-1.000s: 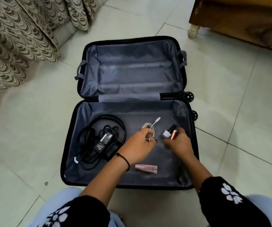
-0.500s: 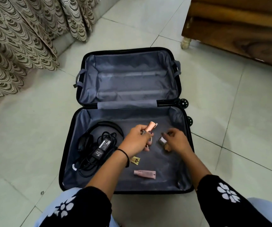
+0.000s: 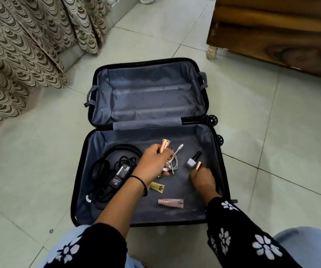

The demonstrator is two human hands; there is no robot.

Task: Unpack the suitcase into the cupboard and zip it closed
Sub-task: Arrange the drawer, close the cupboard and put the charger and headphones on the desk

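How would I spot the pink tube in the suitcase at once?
Find the open suitcase on the tiled floor and look in its near half, where the loose items lie. The tube lies flat, closest to the near rim. It is pale pink, while the sachet just beyond it is yellow and smaller.

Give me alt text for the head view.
In an open suitcase on a tiled floor, the left hand grips a rose-gold tube and white cable; the right hand pinches a second tube. Headphones and a charger lie beside them.
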